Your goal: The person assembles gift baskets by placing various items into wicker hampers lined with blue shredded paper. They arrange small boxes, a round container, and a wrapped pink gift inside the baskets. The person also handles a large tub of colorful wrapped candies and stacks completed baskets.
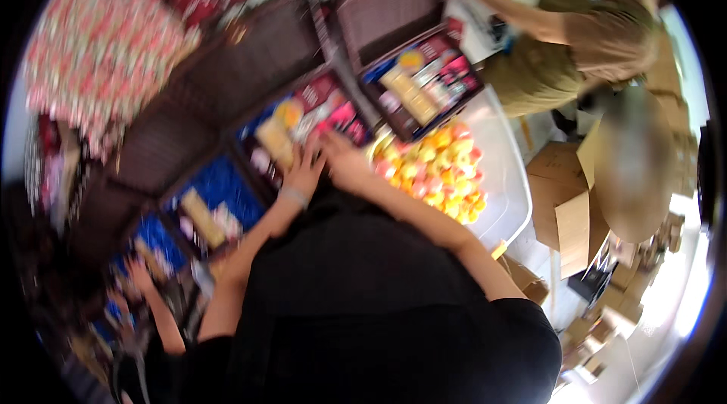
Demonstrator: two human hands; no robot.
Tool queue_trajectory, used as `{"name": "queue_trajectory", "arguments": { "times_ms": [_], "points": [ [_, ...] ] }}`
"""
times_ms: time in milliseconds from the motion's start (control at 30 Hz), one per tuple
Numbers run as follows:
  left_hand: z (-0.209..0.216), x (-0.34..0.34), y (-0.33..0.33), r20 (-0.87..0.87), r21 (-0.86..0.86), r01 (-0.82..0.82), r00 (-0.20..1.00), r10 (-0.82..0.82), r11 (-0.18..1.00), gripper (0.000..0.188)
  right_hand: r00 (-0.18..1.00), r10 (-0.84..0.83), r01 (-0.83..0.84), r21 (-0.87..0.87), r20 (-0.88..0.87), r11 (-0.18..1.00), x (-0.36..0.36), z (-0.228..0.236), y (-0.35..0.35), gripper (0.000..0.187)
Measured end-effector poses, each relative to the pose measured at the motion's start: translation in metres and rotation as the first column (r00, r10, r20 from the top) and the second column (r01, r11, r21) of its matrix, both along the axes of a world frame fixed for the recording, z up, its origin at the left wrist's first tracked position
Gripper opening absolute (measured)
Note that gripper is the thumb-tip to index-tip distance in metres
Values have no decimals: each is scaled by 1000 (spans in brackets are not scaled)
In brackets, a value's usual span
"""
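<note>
In front of me stands an open dark brown gift box (261, 169) packed with small goods on blue filling. My left hand (303, 171) lies over its near edge, fingers stretched out and apart, beside a pale yellow oblong pack (276, 143). Close to it, my right hand (344, 163) reaches in with fingers drawn together at a small pink item; blur hides whether they grip anything. A round yellow-orange piece (288, 113), a dark red packet (315, 93) and bright pink packets (348, 122) also lie in this box.
At right, a clear plastic tub (519, 184) holds many yellow-and-pink round pieces (432, 169). Another filled box (413, 90) stands beyond. Partly filled boxes (208, 211) line the left, where another person's hand (140, 274) reaches. A person (591, 40) and cardboard cartons (564, 199) are at right.
</note>
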State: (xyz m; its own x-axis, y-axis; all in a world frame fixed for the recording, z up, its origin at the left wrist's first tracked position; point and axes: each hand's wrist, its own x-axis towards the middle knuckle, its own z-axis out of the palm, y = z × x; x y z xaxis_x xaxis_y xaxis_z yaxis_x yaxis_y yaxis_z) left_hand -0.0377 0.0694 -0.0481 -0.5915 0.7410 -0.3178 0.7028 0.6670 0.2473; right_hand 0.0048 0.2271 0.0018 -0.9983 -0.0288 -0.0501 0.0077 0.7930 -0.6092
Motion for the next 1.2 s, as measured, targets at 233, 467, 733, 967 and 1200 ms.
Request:
{"name": "queue_trajectory", "arguments": {
  "times_ms": [233, 467, 733, 967, 1200],
  "points": [
    [14, 8, -1, -49, 61, -96, 994, 99, 994, 53, 998, 23, -24, -12, -63, 1000, 16, -4, -5, 50],
    [-1, 30, -9, -183, 156, -238, 947, 265, 959, 51, 968, 191, -222, 198, 163, 955, -1, -31, -3, 55],
    [95, -74, -13, 333, -138, -354, 863, 380, 925, 54, 966, 214, -245, 249, 146, 937, 2, -36, -7, 52],
    [22, -98, -38, -19, 118, -296, 954, 300, 948, 62, 961, 256, -276, 255, 109, 927, 12, -37, -11, 60],
    [25, -95, -53, 74, 384, -302, 952, 296, 873, 55, 971, 238, -238, 225, 27, 945, 11, -24, -12, 52]
  ]
}}
